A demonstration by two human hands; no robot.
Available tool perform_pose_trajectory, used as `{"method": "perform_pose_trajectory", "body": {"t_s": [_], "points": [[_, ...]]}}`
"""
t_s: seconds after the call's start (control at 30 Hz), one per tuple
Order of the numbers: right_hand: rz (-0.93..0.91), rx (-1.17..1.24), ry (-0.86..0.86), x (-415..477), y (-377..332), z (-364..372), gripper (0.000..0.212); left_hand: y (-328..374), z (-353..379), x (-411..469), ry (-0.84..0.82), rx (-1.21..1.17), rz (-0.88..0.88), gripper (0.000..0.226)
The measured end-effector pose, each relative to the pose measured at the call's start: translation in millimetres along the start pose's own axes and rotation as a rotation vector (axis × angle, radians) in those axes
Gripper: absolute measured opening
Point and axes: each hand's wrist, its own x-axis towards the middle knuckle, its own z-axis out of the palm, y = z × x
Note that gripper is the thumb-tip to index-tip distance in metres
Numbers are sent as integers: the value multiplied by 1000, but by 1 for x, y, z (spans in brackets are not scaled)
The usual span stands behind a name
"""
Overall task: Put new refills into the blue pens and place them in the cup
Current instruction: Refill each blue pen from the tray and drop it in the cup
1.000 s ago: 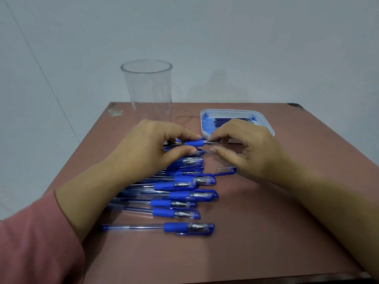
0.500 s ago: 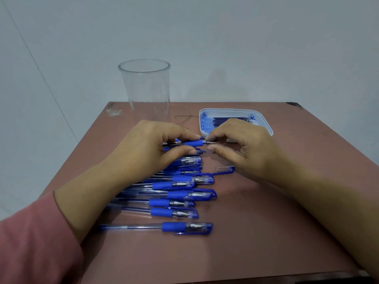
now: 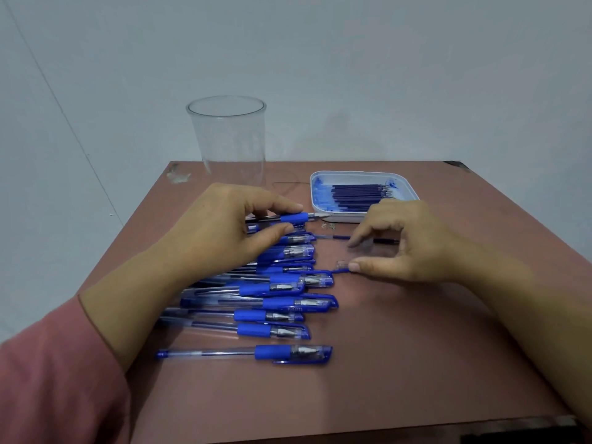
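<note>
Pinching blue pen [image 3: 293, 217], L hand [image 3: 221, 225]

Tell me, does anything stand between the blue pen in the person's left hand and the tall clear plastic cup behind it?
Nothing visible does. The left hand pinches the blue-gripped pen just in front of the tall clear plastic cup; only bare brown table lies between them, and the cup's mouth is open.

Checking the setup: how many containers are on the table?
2: a clear cup at the far left; a white tray of refills to its right, just beyond the right hand.
</note>
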Motion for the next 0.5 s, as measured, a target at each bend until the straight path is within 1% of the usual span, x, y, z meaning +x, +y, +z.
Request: {"method": "perform_pose_trajectory", "body": {"t_s": [0.1, 0.17, 0.27, 0.37, 0.5], "points": [[28, -33, -114, 2, 2, 3, 29, -1, 0, 0, -10, -23, 6, 29], [42, -32, -133, 2, 3, 3, 23, -1, 0, 1, -13, -31, 13, 30], [83, -1, -45, 3, 2, 0, 10, -1, 0, 1, -27, -35, 21, 32], [112, 35, 101, 3, 1, -5, 13, 0, -1, 2, -45, -45, 20, 33], [76, 6, 161, 5, -6, -4, 11, 3, 0, 2, -58, -83, 21, 30]]}}
